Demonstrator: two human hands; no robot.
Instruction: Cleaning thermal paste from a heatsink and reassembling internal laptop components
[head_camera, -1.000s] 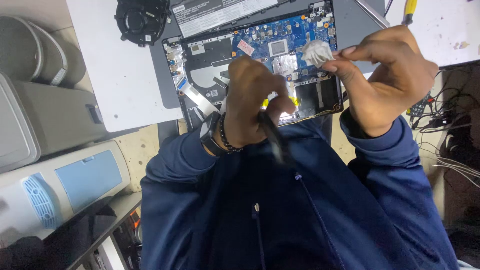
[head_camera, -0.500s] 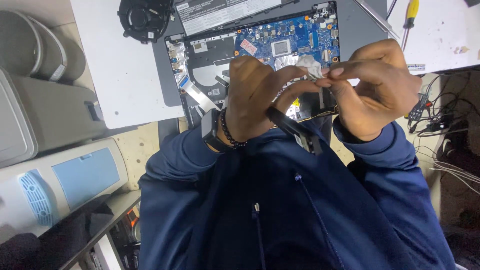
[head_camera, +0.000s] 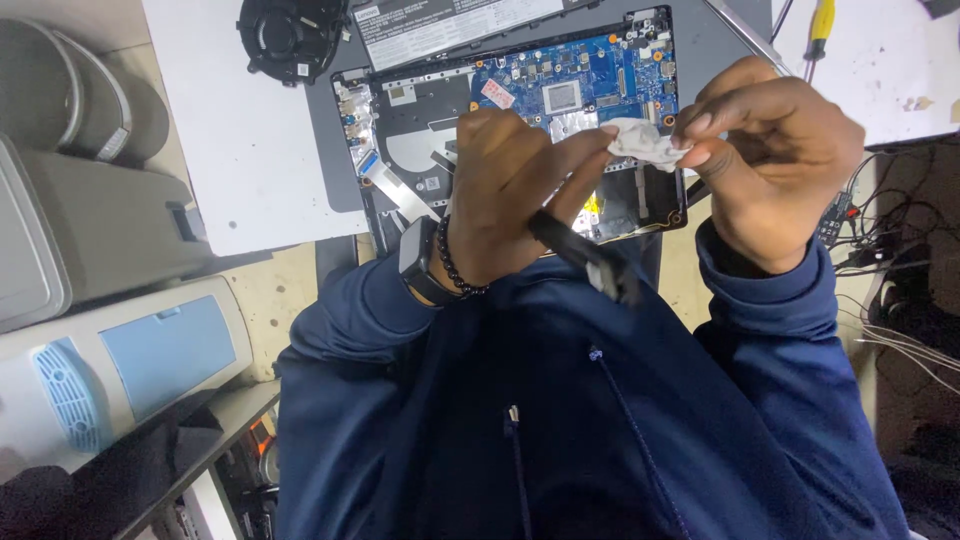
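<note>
In the head view, the person's left hand (head_camera: 510, 195) is closing around a dark, slim bar-shaped part (head_camera: 585, 255), fingers curled shut on its upper end while the lower end is sticking out toward the person's chest. The bar's long axis is running diagonally, from the left hand's fingertips down and to the right, so its free end is lying between the two wrists and closer to the left one. The right hand (head_camera: 770, 150) is pinching a crumpled white wipe (head_camera: 640, 143) between thumb and fingertips, the remaining fingers folded loosely; the wipe is sitting just beside the left fingertips, seemingly touching the bar's upper end. The right hand is therefore the nearer one to that end, and the wipe is lying to its left. Beyond both hands, an opened laptop base (head_camera: 420, 110) with a blue circuit board (head_camera: 580, 75) is resting on the tabletop (head_camera: 230, 130). A black round fan (head_camera: 290, 35) is lying beyond the left hand, and a yellow-handled screwdriver (head_camera: 818, 25) beyond the right hand. Grey machines (head_camera: 110, 360) are standing well off to the left hand's side.
</note>
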